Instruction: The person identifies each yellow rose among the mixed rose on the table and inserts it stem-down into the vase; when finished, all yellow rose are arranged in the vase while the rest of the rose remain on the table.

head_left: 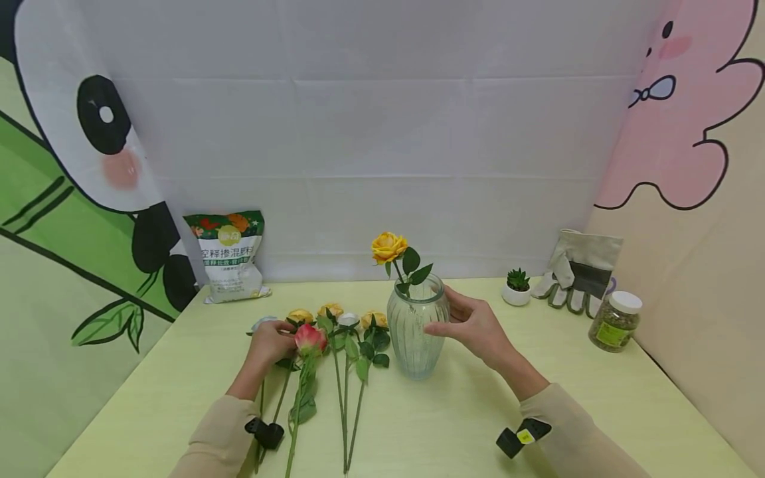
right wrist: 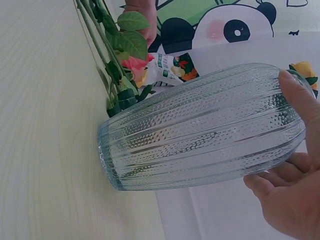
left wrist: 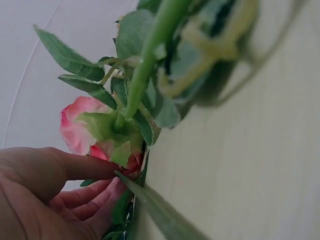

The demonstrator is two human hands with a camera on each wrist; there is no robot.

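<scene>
My right hand grips the upper right side of a ribbed clear glass vase, thumb in front and fingers behind. The vase stands upright, with one yellow rose leaning from its mouth. At the left, my left hand pinches a thin green stem among the lying flowers, just under another yellow rose. A pink-red rose lies beside these fingers and partly covers them. In the left wrist view my thumb touches the underside of its bloom. Which bloom the pinched stem bears is partly hidden.
Yellow roses and a white flower lie between the hands, stems toward me. A pale blue flower is left. Behind stand a fertilizer bag, a potted succulent, gloves and a lidded jar.
</scene>
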